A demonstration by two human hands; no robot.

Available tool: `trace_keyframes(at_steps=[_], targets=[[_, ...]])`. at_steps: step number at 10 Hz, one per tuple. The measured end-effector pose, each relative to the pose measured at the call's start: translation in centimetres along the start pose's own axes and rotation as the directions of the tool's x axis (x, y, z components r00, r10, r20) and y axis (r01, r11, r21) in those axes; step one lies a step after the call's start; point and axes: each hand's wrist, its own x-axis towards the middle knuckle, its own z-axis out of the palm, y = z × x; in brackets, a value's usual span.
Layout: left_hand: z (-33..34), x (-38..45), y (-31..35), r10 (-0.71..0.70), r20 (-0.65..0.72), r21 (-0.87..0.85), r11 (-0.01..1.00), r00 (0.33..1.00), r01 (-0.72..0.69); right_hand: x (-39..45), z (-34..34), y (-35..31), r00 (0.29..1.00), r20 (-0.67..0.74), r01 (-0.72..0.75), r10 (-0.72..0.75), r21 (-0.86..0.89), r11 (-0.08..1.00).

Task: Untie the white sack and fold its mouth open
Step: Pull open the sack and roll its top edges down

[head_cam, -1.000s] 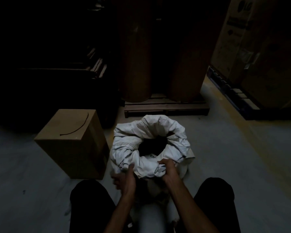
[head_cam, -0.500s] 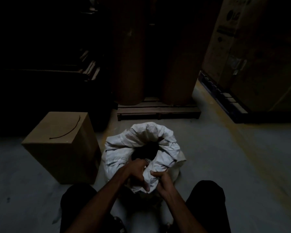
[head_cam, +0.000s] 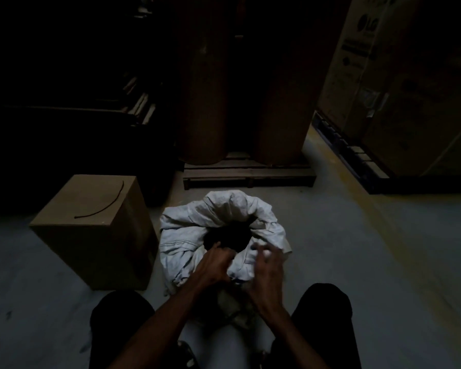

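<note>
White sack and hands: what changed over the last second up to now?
The left hand shifted from the sack's outer near edge to the rolled rim by the dark opening, where it clenches cloth. The right hand let go of the rim; its fingers are now spread and blurred beside it. The white sack stayed open and rolled down, and the cardboard box kept its place beside the sack.

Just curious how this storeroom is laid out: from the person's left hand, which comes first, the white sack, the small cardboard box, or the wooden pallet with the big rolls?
1. White sack: the left hand grips its near rim.
2. Small cardboard box: on the floor, left of the sack.
3. Wooden pallet: farthest, behind the sack.
</note>
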Motion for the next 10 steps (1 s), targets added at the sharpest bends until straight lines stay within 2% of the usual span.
trace_keyframes(at_steps=[1, 2, 3, 4, 5, 6, 8, 9, 10], targets=[[0.2, -0.9, 0.0, -0.009, -0.024, -0.054, 0.999, 1.000, 0.007, 2.4, -0.2, 1.5, 0.829, 0.514, 0.381, -0.222, -0.229, 0.896], [-0.1, -1.1, 0.5, -0.025, -0.045, -0.072, 0.997, 0.999, 0.022, 4.5, -0.4, 0.9, 0.778, 0.610, 0.430, -0.151, -0.341, 0.836], [0.1, -1.4, 0.7, -0.012, -0.052, -0.103, 0.995, 0.999, 0.006, 6.3, -1.0, 0.2, 0.828, 0.473, 0.507, -0.303, -0.398, 0.765], [0.2, -1.9, 0.8, 0.006, -0.050, -0.062, 0.998, 0.999, -0.009, 7.0, -1.6, 0.2, 0.796, 0.519, 0.545, -0.312, -0.388, 0.744], [-0.1, -1.5, 0.5, 0.039, 0.012, -0.027, 0.999, 0.999, -0.039, 6.6, -1.2, 1.6, 0.788, 0.558, 0.518, -0.260, -0.373, 0.770], [-0.8, -1.0, -0.2, 0.118, 0.152, -0.026, 0.993, 0.981, -0.115, 5.7, -0.9, 2.5, 0.817, 0.528, 0.477, -0.230, -0.397, 0.784], [0.1, -1.0, 0.4, 0.045, 0.111, 0.328, 0.941, 0.993, -0.080, 3.7, 0.1, 2.1, 0.867, 0.377, 0.469, -0.326, -0.395, 0.790], [1.1, -1.1, 1.4, 0.146, 0.075, 0.541, 0.825, 0.987, -0.163, 3.4, 0.7, 2.4, 0.862, 0.380, 0.469, -0.336, -0.347, 0.812], [1.9, -1.6, 0.7, 0.257, 0.066, 0.676, 0.699, 0.964, -0.233, 4.7, 0.3, 2.6, 0.811, 0.505, 0.409, -0.297, -0.126, 0.904]])
